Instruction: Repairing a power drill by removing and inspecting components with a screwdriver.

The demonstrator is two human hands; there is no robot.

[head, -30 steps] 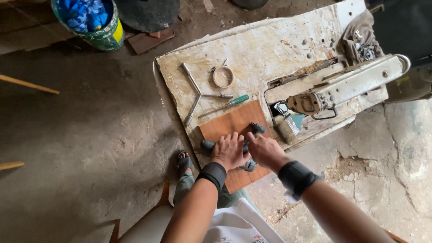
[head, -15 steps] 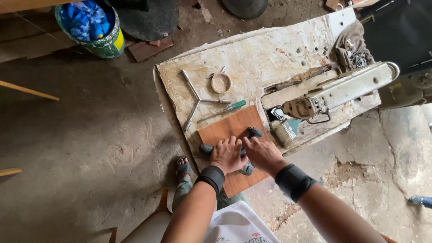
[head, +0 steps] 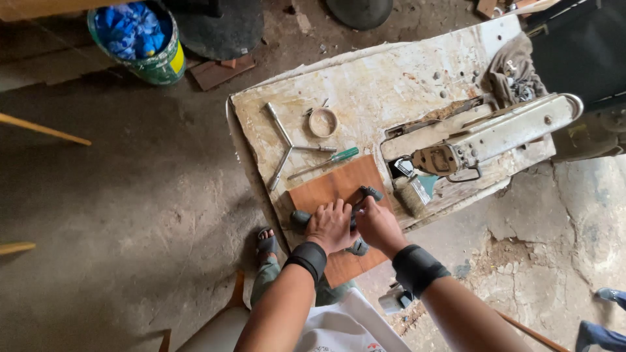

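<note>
Both of my hands rest on a dark metal part with rounded grey ends [head: 300, 219] that lies on a brown wooden board [head: 334, 185] at the near edge of a worn white table [head: 391, 85]. My left hand [head: 331, 226] is closed over the part's middle. Touching it from the right, my right hand [head: 376, 223] grips the same part near a dark knob [head: 372, 193]. Each wrist wears a black band. What lies under my palms is hidden.
On the table lie a three-armed metal wrench [head: 287, 145], a green-handled screwdriver [head: 326, 161], a small ring [head: 322, 122] and a tipped sewing machine head [head: 489, 140]. A green bucket of blue material [head: 137, 39] stands on the dirt floor. Another person's foot [head: 603, 294] shows at right.
The view has drifted slightly; my hands stay on the dark part on the board, with no clear shift in grip.
</note>
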